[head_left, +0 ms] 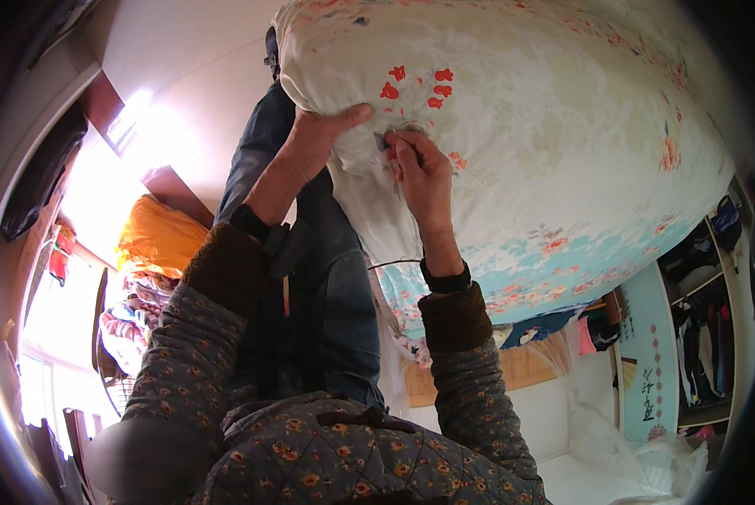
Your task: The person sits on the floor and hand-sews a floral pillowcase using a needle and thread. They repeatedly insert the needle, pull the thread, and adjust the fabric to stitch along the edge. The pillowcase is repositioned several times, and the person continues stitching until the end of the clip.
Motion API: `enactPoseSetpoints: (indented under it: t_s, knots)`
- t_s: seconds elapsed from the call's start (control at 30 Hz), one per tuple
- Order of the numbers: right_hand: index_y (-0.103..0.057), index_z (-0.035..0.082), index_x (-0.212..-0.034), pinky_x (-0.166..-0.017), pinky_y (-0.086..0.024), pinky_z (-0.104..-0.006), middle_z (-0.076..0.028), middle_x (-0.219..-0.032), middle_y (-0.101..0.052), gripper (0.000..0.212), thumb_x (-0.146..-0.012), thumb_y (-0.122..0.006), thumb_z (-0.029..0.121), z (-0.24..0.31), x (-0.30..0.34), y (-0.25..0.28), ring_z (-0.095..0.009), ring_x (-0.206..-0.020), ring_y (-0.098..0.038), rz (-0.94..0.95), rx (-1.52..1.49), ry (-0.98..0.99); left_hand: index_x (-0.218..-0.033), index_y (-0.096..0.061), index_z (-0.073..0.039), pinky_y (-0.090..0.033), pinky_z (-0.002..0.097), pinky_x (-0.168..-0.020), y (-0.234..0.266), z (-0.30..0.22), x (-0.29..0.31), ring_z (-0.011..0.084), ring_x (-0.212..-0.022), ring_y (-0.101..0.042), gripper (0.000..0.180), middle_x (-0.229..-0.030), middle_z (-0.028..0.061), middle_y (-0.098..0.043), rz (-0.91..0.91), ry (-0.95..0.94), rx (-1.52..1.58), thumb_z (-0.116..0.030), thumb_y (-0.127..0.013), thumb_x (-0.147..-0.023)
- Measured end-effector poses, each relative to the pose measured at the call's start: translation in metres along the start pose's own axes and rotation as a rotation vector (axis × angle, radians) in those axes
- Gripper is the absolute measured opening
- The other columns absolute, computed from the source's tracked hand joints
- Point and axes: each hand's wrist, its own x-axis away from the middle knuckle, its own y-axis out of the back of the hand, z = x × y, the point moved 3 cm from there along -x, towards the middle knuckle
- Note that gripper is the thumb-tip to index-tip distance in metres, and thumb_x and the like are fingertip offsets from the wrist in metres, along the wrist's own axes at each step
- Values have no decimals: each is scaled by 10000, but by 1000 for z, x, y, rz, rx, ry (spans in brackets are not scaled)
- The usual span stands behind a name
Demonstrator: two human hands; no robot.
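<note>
A white quilt [529,151] with red flowers and a pale blue printed border spreads out in front of me and over to the right. My left hand [314,139] grips its near left edge, thumb lying on top and the other fingers hidden beneath the cloth. Close beside it, my right hand [421,172] is closed in a pinch against the quilt, where the cloth puckers around the fingertips. Whether those fingers hold only a fold or something small and thin as well, I cannot make out. Both wrists carry dark bands.
My legs in blue jeans [339,295] are below the quilt's left edge. An orange cloth bundle [158,236] lies at the left by a bright window. To the right stand a light blue panel [651,353] and open shelves of dark clothes [701,337], with clear plastic sheeting [613,446] below.
</note>
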Motion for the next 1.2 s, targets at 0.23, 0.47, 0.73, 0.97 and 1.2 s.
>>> enactPoseSetpoints:
  t_s: [0.23, 0.47, 0.73, 0.97, 1.2]
  knots:
    - [-631, -26, -964, -553, -411, -225, -32, -731, -577, 162, -923, -528, 92, 4, -2, 0, -72, -597, -497, 19, 14, -18, -1243, -521, -41, -498, 349, -896, 1, 3, 0, 205, -1041, -592, 479, -1154, 67, -611, -5, 17, 20, -62, -713, -804]
    - [-632, -20, -960, -568, -422, -228, -39, -717, -585, 164, -917, -521, 93, 3, -4, 0, -74, -613, -509, 15, 13, -22, -1236, -526, -35, -497, 338, -892, -2, 1, 1, 193, -1031, -597, 461, -1142, 62, -617, 13, 9, 42, -54, -703, -811]
    - [-626, -40, -999, -534, -372, -192, -5, -747, -582, 189, -934, -499, 82, 10, 4, 0, -36, -592, -455, 27, 5, -33, -1222, -540, -35, -499, 338, -880, -4, -4, 4, 193, -1031, -594, 443, -1156, 66, -609, -38, 86, 22, -55, -702, -811]
    - [-630, -36, -997, -520, -363, -196, -2, -717, -565, 197, -940, -502, 104, 14, 6, -3, -34, -571, -443, -4, 31, -7, -1238, -525, -30, -504, 341, -876, -6, -8, 4, 198, -1039, -591, 463, -1154, 70, -605, -45, 96, 3, -82, -709, -816]
    - [-619, -21, -921, -572, -415, -275, -45, -649, -575, 165, -903, -536, 121, 15, -5, -7, -116, -605, -514, -32, 58, 33, -1239, -527, -31, -509, 339, -865, -2, -5, 3, 200, -1040, -595, 452, -1139, 66, -614, -14, 79, -9, -80, -699, -824]
